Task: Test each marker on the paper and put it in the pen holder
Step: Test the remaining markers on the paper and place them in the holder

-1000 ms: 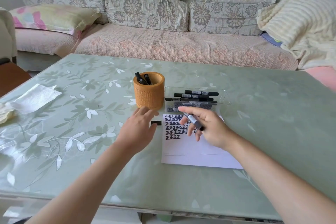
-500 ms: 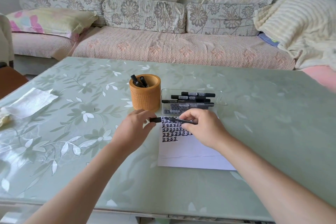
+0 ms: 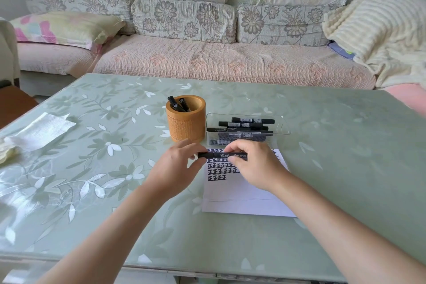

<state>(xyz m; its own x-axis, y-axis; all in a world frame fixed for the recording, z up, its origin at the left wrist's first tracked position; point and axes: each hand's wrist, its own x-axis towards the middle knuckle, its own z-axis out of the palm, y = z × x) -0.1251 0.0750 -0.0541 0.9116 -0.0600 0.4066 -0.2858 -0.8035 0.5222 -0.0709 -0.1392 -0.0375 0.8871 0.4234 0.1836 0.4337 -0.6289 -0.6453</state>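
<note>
Item: slim black marker (image 3: 222, 155), level above the white paper (image 3: 242, 200). My left hand (image 3: 177, 168) pinches its left end; my right hand (image 3: 255, 166) curls round the barrel. The round, textured orange pen holder (image 3: 185, 122) stands just beyond it.

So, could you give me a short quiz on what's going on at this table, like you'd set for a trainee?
1. True or false: the pen holder stands empty.
2. The spare markers lie in: A) a clear tray, B) a drawer, C) a mug.
3. Fill in: the left hand and the right hand both grip one black ___ over the paper.
Key: 1 false, two markers stand in it; 2 A; 3 marker.
</note>
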